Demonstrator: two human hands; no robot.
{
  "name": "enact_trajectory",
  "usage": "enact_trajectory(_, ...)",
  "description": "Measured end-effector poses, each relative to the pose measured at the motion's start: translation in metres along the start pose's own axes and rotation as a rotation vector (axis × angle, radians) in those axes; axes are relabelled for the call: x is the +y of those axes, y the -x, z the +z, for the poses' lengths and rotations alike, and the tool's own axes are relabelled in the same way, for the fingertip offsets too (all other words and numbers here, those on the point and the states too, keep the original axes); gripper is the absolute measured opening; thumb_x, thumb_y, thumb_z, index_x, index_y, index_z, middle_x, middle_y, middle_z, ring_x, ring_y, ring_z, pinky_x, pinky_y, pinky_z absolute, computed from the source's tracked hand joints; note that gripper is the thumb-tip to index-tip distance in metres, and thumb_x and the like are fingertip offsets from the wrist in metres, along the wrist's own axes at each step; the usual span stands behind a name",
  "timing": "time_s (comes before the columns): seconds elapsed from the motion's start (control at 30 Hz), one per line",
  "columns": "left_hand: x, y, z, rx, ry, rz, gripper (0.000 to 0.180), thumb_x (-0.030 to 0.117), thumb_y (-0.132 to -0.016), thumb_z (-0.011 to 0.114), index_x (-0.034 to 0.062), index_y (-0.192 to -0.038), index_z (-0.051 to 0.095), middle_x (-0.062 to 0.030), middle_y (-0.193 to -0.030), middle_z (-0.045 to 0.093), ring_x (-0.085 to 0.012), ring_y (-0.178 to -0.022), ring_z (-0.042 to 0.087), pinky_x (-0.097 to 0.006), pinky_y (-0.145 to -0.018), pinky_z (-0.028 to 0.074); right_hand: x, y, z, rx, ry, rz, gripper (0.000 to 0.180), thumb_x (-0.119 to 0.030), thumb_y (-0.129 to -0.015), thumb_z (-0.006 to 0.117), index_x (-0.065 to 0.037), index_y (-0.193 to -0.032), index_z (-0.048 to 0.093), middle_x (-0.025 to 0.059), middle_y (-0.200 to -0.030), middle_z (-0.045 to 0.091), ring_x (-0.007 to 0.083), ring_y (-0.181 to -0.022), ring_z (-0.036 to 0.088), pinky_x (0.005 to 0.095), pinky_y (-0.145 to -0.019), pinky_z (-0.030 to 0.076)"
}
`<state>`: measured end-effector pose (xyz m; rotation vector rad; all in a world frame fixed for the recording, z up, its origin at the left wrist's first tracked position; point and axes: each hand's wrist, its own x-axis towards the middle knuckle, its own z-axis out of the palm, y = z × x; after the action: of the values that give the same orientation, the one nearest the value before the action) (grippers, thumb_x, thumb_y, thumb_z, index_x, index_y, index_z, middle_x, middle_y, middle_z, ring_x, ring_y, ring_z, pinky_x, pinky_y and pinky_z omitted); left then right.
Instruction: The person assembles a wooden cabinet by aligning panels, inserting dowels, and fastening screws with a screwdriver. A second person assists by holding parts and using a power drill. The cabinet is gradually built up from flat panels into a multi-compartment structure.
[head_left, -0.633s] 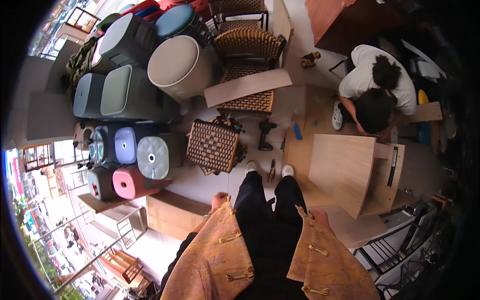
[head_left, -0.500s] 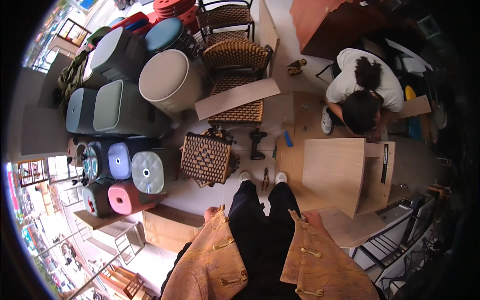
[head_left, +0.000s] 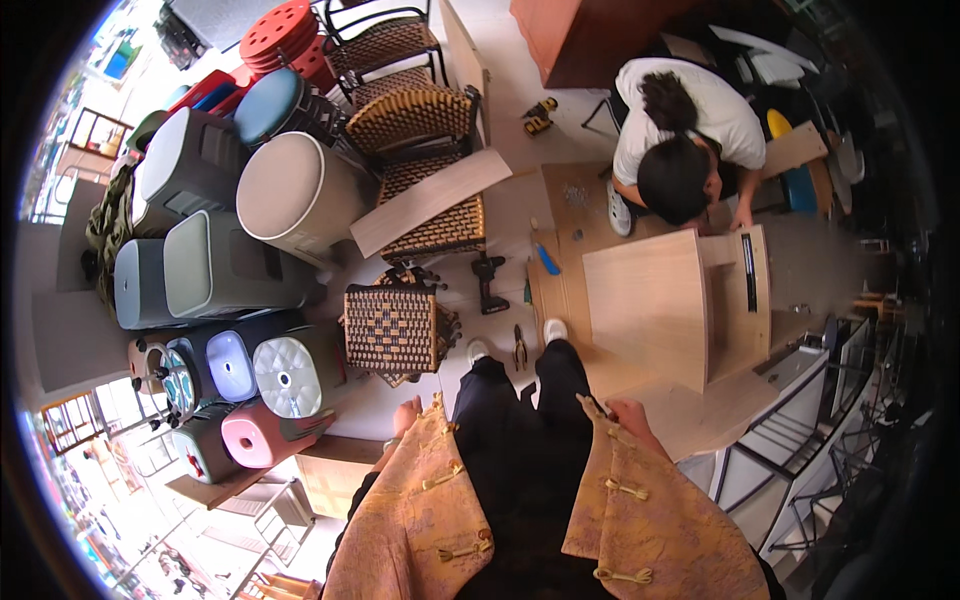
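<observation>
Pale floor (head_left: 520,90) is filling the head view, crowded with furniture and seen from above by a standing person. Woven wicker chairs (head_left: 415,150) are standing at the top, with a long flat board (head_left: 430,200) lying across one seat. Round padded stools (head_left: 290,195) in grey, blue and beige are lying stacked on their sides to the left, beside a pile of red plastic stools (head_left: 280,35). A small woven stool (head_left: 392,330) is sitting just ahead of the person's white shoes (head_left: 478,352), with a black power drill (head_left: 488,283) and pliers (head_left: 520,347) lying on the floor near it. A light wooden cabinet (head_left: 660,305) is lying on its side to the right; another person in a white shirt (head_left: 690,125) is crouching over its far end.

The wearer's left hand (head_left: 406,415) is hanging beside a black trouser leg, fingers loosely curled and holding nothing. The right hand (head_left: 632,415) is hanging at the other hip, just near the cabinet's lower edge; only its back shows, so the fingers cannot be told. Gold patterned sleeves (head_left: 430,510) are covering both arms.
</observation>
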<state>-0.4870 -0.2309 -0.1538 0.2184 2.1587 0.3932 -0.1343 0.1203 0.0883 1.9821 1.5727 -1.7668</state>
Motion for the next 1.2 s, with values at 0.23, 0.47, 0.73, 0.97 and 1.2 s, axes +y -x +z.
enact_trajectory(0.23, 0.076, 0.016, 0.006, 0.092, 0.098, -0.109, 0.055, 0.05, -0.088, 0.044, 0.0013, -0.084, 0.069, -0.0224, -0.079, 0.065, -0.0395, -0.081, 0.063, -0.045, -0.075, 0.049, 0.02, -0.025, -0.038, -0.006, -0.183, 0.047, 0.031, -0.026, -0.087, 0.056, -0.001, -0.07, 0.058, 0.0059, -0.056, 0.056, 0.0131, -0.044, 0.05, 0.0278, -0.04, 0.036)
enact_trajectory(0.47, 0.12, 0.045, 0.018, 0.026, -0.259, 0.312, 0.043, 0.046, -0.079, 0.063, 0.0043, -0.089, 0.068, -0.0156, -0.075, 0.068, -0.0267, -0.07, 0.066, -0.035, -0.067, 0.051, -0.005, -0.093, -0.109, -0.04, -0.276, 0.076, 0.025, -0.022, -0.088, 0.055, 0.001, -0.079, 0.059, 0.0057, -0.062, 0.057, 0.0118, -0.046, 0.05, 0.0267, -0.042, 0.039)
enact_trajectory(0.73, 0.302, 0.046, 0.07, -0.058, 0.343, 0.125, 0.033, 0.032, -0.081, 0.064, 0.0023, -0.094, 0.067, -0.0125, -0.083, 0.07, -0.0213, -0.077, 0.067, -0.033, -0.07, 0.052, -0.024, -0.161, -0.207, -0.037, -0.259, -0.065, 0.022, -0.02, -0.088, 0.054, 0.0, -0.094, 0.06, 0.0059, -0.07, 0.061, 0.0112, -0.055, 0.058, 0.025, -0.049, 0.045)
enact_trajectory(0.97, 0.372, 0.08, 0.087, 0.065, 0.149, 0.291, 0.033, 0.033, -0.083, 0.065, 0.0038, -0.098, 0.064, -0.0101, -0.083, 0.069, -0.0208, -0.076, 0.065, -0.033, -0.069, 0.05, -0.035, -0.172, -0.221, -0.123, -0.221, -0.014, 0.026, -0.022, -0.091, 0.049, 0.001, -0.098, 0.06, 0.009, -0.076, 0.064, 0.0142, -0.056, 0.061, 0.025, -0.05, 0.046)
enact_trajectory(1.2, 0.388, 0.071, 0.031, 0.076, -0.205, 0.005, 0.037, 0.039, -0.079, 0.064, 0.0064, -0.095, 0.069, -0.0113, -0.087, 0.069, -0.0244, -0.082, 0.066, -0.036, -0.075, 0.051, -0.055, -0.168, -0.236, -0.19, -0.315, 0.116, 0.035, -0.032, -0.088, 0.055, 0.002, -0.089, 0.062, 0.0127, -0.068, 0.065, 0.0161, -0.048, 0.06, 0.0264, -0.044, 0.046)
